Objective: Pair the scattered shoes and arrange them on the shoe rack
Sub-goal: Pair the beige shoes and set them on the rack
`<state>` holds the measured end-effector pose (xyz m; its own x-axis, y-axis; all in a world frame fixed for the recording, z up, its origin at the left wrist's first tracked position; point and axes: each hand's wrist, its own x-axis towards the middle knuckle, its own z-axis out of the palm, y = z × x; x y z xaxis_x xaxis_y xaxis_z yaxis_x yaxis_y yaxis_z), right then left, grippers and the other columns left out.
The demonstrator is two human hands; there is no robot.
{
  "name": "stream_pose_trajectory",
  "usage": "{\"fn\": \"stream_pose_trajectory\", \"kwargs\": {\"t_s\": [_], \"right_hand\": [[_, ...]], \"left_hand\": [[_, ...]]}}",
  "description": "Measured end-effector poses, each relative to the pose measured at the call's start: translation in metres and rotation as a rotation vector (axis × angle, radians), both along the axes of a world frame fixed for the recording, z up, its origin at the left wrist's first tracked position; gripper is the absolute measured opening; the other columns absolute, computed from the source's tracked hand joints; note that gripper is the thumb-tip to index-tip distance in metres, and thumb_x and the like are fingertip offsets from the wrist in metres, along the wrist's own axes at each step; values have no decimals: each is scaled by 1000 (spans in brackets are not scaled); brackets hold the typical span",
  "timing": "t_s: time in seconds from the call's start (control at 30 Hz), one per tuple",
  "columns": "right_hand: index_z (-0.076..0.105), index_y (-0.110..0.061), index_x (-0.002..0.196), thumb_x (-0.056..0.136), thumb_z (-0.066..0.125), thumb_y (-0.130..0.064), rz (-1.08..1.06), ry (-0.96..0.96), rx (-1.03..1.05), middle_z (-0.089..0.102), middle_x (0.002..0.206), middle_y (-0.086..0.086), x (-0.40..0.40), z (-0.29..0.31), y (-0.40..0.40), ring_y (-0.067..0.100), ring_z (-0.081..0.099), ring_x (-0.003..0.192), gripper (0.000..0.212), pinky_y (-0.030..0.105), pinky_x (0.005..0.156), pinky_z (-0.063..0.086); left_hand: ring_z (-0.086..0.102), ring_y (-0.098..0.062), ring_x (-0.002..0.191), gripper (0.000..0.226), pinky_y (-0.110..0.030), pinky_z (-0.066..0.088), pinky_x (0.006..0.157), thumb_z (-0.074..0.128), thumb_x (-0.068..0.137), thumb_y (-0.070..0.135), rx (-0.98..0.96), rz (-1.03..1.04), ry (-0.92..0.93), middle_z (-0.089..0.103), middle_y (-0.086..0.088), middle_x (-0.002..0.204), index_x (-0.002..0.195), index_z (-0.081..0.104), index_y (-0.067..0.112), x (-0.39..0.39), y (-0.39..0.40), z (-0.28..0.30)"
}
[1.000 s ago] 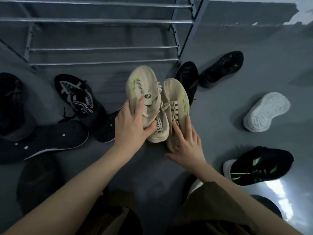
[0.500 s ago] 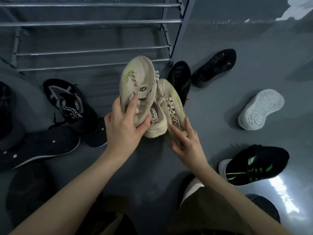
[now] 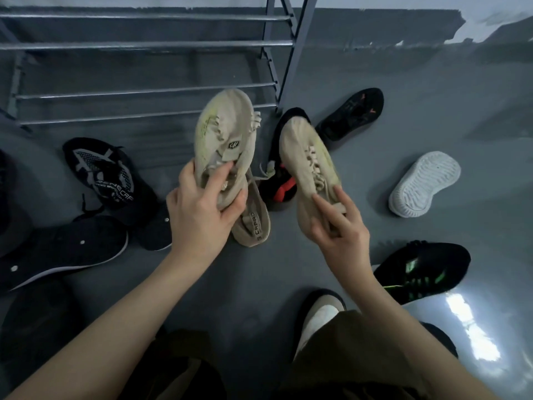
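Two beige knit sneakers with yellow-green streaks are lifted above the grey floor. My left hand grips the left beige sneaker at its collar, toe pointing toward the rack. My right hand holds the right beige sneaker by its heel end. A gap separates the two shoes. The metal shoe rack stands at the back left, its bars bare.
Black shoes lie scattered: a patterned one and a sole-up one at left, a black-and-red one, another behind it, a black-green one at right. A white shoe lies sole up.
Both hands lifted the beige sneakers off the floor and drew them apart; the right one moved to the right. My view shifted slightly.
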<state>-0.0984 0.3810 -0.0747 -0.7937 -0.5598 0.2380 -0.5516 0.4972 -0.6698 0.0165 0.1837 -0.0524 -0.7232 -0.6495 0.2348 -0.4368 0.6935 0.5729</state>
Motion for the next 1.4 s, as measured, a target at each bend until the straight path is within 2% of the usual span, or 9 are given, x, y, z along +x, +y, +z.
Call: {"fn": "stream_pose_trajectory", "kwargs": {"t_s": [0.27,0.4,0.53,0.67,0.8,0.93,1.07,1.27,1.4], "right_hand": [[62,-23,121,85,56,-28,120,28,-95,42,140,21,9,16,-65,36,47,122,37,49,94,46],[61,-21,123,84,58,-28,275,41,7,43,138,22,21,-7,-89,38,50,118,39,51,93,47],[59,-24,124,84,48,-37,243,41,207,48,136,20,30,-27,-100,40,56,108,44,50,86,50],[34,-37,141,89,33,-50,202,99,449,26,149,23,42,-39,-101,43,48,115,54,48,94,40],[10,-46,145,88,44,-57,215,4,485,6,154,25,48,-43,-104,40,28,133,67,46,106,28],[17,-49,142,91,49,-44,222,-67,327,21,150,23,47,-28,-110,40,25,133,60,45,106,23],[35,-44,138,88,38,-49,182,-62,225,34,144,23,49,-6,-118,41,35,128,51,50,104,25],[40,-43,135,88,42,-46,235,42,203,36,143,19,64,37,-154,43,42,120,47,55,97,35],[40,-41,135,93,50,-36,342,99,184,34,145,20,72,58,-177,46,38,123,44,58,98,36]], "left_hand": [[46,-32,118,49,-50,41,89,51,85,48,-1,43,-9,44,-20,129,126,54,22,18,-13,3],[45,-40,107,51,-50,42,84,46,85,53,-40,131,-129,45,-23,126,126,54,23,48,-30,-8],[39,-38,109,57,-46,41,89,46,84,55,173,125,-149,43,-21,127,131,50,23,56,-39,-26],[34,-33,113,58,-33,28,95,57,87,38,190,88,-95,35,-17,134,140,35,35,52,-37,-38],[35,-33,111,53,-31,31,91,55,88,33,163,63,-26,35,-19,131,138,38,38,48,-31,-37],[39,-41,114,47,-40,40,90,51,88,32,135,83,14,38,-24,131,134,47,32,50,-41,-31],[42,-41,113,44,-37,38,90,43,89,40,79,67,86,41,-24,129,131,49,32,61,-54,-18],[42,-44,114,42,-43,38,94,43,89,36,-29,129,142,42,-27,129,130,50,28,88,-85,12],[42,-47,113,44,-45,37,95,41,88,37,-44,176,127,42,-28,129,127,55,24,97,-108,25]]}}
